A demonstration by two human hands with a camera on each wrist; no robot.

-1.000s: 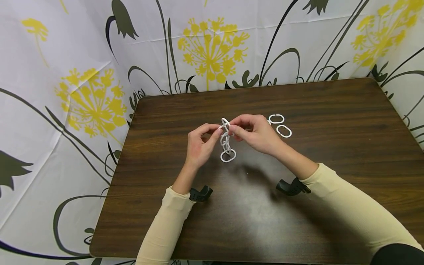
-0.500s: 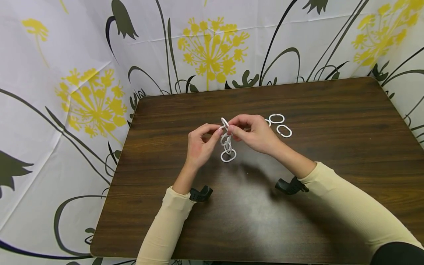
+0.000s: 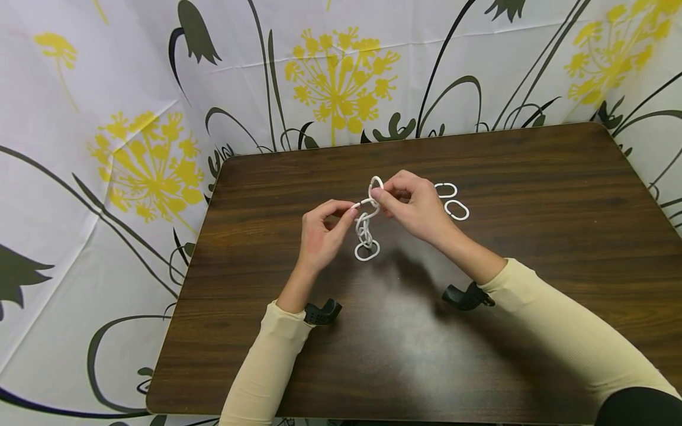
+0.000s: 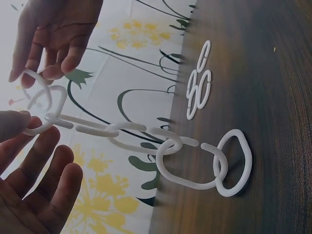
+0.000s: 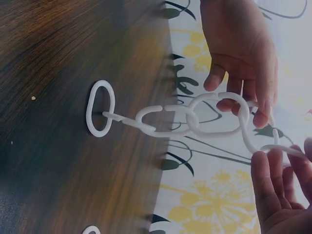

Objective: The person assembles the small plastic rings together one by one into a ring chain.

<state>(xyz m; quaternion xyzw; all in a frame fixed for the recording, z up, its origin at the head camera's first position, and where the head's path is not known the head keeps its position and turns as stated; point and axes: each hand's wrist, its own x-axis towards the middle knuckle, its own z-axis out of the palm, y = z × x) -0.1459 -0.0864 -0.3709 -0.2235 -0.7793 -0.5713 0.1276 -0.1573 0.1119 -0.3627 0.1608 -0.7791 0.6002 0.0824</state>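
A chain of white plastic oval links (image 3: pixel 364 228) hangs from the hands, its lowest link (image 4: pixel 234 163) touching the table. The left hand (image 3: pixel 325 234) pinches a link near the chain's top between thumb and forefinger. Just to its right, the right hand (image 3: pixel 418 207) pinches the uppermost link (image 3: pixel 376 184), which stands upright above the others. In the left wrist view the top links (image 4: pixel 48 100) overlap between both hands' fingertips. The right wrist view shows the chain (image 5: pixel 217 114) stretching from the table up to the fingers; whether the top link's gap is closed, I cannot tell.
Several loose white links (image 3: pixel 456 210) lie on the dark wooden table (image 3: pixel 533 207) beyond the right hand. A white curtain (image 3: pixel 240 89) with yellow and grey plants hangs behind and left of the table. A black wrist mount (image 3: pixel 322 312) sits under the left wrist, another (image 3: pixel 469 297) under the right.
The right hand has moved slightly up and away from the left hand, and the top link has shifted right and stands more upright. The left hand has barely moved.
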